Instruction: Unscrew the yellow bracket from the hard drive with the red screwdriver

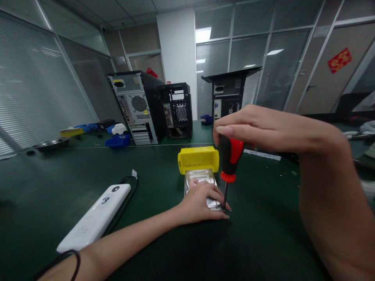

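A silver hard drive [202, 174] lies on the green table, partly covered by my left hand [200, 201]. That hand grips it from above, with thumb and fingers around the near right corner. Upright over this corner stands a black and red screwdriver [230, 156]; its tip reaches down between my left fingertips. My right hand [249, 127] is on top of the screwdriver's handle, palm down, fingers curled over the far side and partly hidden. Any screw under the tip is too small to make out. Directly behind the drive sits a yellow bin [198, 159].
A white power bank [95, 218] marked by hand lies at left with a black cable. Computer cases [139, 103], [177, 111] and a further case [228, 89] stand at the back. A blue bin [117, 141] and a metal dish [52, 145] are at back left.
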A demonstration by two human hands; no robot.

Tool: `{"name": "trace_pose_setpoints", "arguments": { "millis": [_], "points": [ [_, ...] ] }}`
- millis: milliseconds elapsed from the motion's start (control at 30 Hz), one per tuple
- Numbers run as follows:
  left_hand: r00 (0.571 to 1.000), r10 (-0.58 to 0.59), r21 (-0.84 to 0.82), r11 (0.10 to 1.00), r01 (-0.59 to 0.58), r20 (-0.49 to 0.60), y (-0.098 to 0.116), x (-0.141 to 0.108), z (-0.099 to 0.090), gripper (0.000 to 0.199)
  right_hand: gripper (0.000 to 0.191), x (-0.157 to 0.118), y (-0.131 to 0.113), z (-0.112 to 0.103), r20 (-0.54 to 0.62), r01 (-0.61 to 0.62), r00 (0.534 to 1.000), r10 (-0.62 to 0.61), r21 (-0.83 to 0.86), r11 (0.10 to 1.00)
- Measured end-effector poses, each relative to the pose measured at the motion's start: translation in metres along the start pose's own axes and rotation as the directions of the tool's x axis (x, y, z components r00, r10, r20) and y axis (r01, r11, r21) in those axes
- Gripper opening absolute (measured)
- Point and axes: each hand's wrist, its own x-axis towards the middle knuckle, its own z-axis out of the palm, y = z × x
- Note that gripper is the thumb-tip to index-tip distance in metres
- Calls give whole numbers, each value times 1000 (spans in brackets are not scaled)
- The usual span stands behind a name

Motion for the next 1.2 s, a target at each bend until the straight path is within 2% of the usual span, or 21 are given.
{"name": "trace_pose_setpoints", "arguments": {
  "millis": [167,433,600,700,800,933,1200],
  "points": [
    [1000,0,13,1000,0,-12,1,0,1,17,30,-4,3,-4,58,-34,998,32,29,999],
    [1000,6,40,999,-6,-7,1,0,1,19,39,0,10,-2,53,-63,997,61,26,998],
    [1000,3,40,999,-2,-10,2,-1,1,18,34,-2,13,-5,86,-131,989,119,140,981],
    [1000,12,39,999,-11,-17,2,-1,1,19,31,-3,14,-6,139,-129,985,100,222,966],
    [999,25,36,999,-24,-23,1,0,2,17,33,-4,15,-7,157,-74,987,33,263,962],
    [1000,25,30,999,-24,-19,1,-1,1,16,33,-4,15,-6,120,-23,993,-1,197,980],
    [999,18,24,1000,-17,-29,1,-1,2,17,38,-4,8,-6,98,-33,995,29,35,999]
  ]
}}
